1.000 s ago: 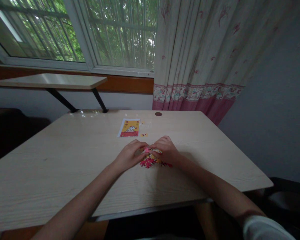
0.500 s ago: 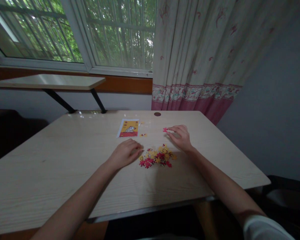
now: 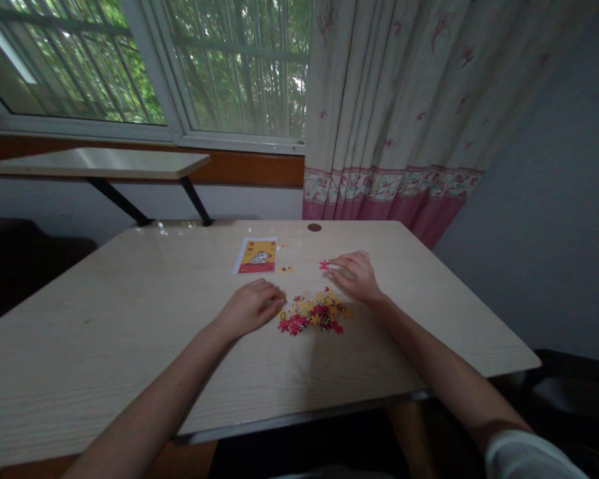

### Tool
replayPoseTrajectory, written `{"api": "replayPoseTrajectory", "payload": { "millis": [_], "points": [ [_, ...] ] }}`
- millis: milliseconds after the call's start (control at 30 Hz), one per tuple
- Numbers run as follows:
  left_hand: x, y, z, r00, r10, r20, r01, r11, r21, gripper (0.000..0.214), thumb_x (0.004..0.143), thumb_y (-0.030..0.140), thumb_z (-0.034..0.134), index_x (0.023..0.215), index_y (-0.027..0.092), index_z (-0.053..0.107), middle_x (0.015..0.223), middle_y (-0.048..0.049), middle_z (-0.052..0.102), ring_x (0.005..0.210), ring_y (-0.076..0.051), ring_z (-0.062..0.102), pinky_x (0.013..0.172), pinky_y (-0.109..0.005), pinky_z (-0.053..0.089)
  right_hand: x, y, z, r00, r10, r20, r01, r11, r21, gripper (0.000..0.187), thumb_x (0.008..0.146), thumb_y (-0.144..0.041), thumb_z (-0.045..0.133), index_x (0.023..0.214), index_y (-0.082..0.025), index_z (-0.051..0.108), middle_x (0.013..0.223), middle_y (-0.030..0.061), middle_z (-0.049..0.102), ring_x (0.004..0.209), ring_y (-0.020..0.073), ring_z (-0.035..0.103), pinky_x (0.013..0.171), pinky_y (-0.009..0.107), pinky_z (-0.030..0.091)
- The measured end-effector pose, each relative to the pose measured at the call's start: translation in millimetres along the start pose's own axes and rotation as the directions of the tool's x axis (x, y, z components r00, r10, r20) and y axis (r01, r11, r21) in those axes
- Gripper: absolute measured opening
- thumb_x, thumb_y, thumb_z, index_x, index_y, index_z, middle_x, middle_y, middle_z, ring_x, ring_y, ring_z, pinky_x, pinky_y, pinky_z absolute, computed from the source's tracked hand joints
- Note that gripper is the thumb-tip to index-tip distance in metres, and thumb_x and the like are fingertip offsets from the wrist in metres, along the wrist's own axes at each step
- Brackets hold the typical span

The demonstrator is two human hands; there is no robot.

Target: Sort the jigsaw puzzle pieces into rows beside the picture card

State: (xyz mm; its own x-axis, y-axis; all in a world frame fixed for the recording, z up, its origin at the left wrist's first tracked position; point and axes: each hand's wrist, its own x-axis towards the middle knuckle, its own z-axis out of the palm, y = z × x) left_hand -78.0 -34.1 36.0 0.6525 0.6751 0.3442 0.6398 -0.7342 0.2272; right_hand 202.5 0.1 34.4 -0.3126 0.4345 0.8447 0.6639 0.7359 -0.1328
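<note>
My right hand (image 3: 355, 274) pinches a pink jigsaw puzzle piece (image 3: 324, 265) between thumb and fingers, over the table behind the pile. A heap of puzzle pieces (image 3: 313, 314), mostly yellow and red, lies in front of me. At its left edge my left hand (image 3: 254, 306) rests on the table with curled fingers, thumb close to the fingertips; what they hold, if anything, is hidden. A picture card (image 3: 257, 256) with a white spotted animal on yellow and red lies farther back. Beside its right edge are a few yellow pieces (image 3: 286, 269).
The light wooden table (image 3: 130, 346) has a dark round disc (image 3: 314, 227) near its back edge. A raised shelf (image 3: 100, 163) on dark supports stands at the back left. A patterned curtain (image 3: 379, 133) hangs behind the table, right of the window.
My right hand has moved slightly left and toward me with the pink puzzle piece, which has turned a little. My left hand stays almost where it was.
</note>
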Motion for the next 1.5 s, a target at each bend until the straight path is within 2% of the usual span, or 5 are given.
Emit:
{"api": "replayPoseTrajectory", "payload": {
  "millis": [167, 367, 667, 867, 1500],
  "points": [
    [0, 0, -0.2, 1.0, 0.003, 0.016, -0.003, 1.0, 0.008, 0.021, 0.089, 0.029, 0.043, 0.087, 0.017, 0.06, 0.08, -0.0056, 0.061, 0.077, -0.018, 0.054, 0.069, -0.029, 0.044, 0, 0, 1, 0.998, 0.052, 0.044, -0.053, 0.998, 0.017, 0.015, 0.083, -0.034, 0.059, 0.089, -0.022, 0.067, 0.083, 0.0021, 0.068, 0.076, 0.0143, 0.058, 0.081, 0.033, 0.035],
    [1, 3, 2.0, 1.0, 0.012, 0.015, -0.012, 1.0, -0.013, 0.022, 0.09, 0.028, 0.042, 0.086, 0.017, 0.061, 0.078, -0.0058, 0.061, 0.077, -0.017, 0.054, 0.068, -0.028, 0.043, 13, -5, 14, 0.953, 0.026, 0.303, -0.051, 0.996, 0.074, 0.023, 0.084, -0.04, 0.056, 0.09, -0.021, 0.067, 0.079, 0.002, 0.068, 0.077, 0.0143, 0.056, 0.081, 0.031, 0.032],
    [2, 5, -0.5, 1.0, -0.019, 0.01, 0.018, 1.0, 0.002, 0.021, 0.089, 0.027, 0.043, 0.086, 0.016, 0.061, 0.077, -0.0058, 0.061, 0.076, -0.018, 0.054, 0.068, -0.029, 0.043, 45, 13, 99, 0.725, 0.424, 0.543, -0.531, 0.846, 0.047, 0.022, 0.077, -0.037, 0.062, 0.088, -0.02, 0.07, 0.078, 0.0017, 0.07, 0.069, 0.0128, 0.06, 0.063, 0.022, 0.039],
    [1, 3, -0.2, 0.999, -0.033, 0.005, 0.033, 0.999, 0.002, 0.022, 0.089, 0.027, 0.043, 0.087, 0.016, 0.062, 0.079, -0.0063, 0.062, 0.076, -0.018, 0.054, 0.068, -0.029, 0.042, 54, 18, 121, 0.639, 0.439, 0.631, -0.539, 0.842, -0.04, 0.019, 0.071, -0.039, 0.066, 0.082, -0.025, 0.071, 0.077, -0.0008, 0.07, 0.072, 0.0137, 0.061, 0.065, 0.023, 0.041],
    [1, 5, -0.2, 0.999, -0.035, 0.011, 0.035, 0.999, -0.014, 0.024, 0.089, 0.028, 0.043, 0.086, 0.016, 0.063, 0.078, -0.0066, 0.061, 0.076, -0.018, 0.054, 0.068, -0.029, 0.043, 61, 11, 130, 0.638, 0.413, 0.65, -0.497, 0.865, -0.062, 0.014, 0.071, -0.039, 0.066, 0.081, -0.03, 0.072, 0.081, -0.0033, 0.07, 0.076, 0.0149, 0.062, 0.069, 0.026, 0.041]
  ]
}}
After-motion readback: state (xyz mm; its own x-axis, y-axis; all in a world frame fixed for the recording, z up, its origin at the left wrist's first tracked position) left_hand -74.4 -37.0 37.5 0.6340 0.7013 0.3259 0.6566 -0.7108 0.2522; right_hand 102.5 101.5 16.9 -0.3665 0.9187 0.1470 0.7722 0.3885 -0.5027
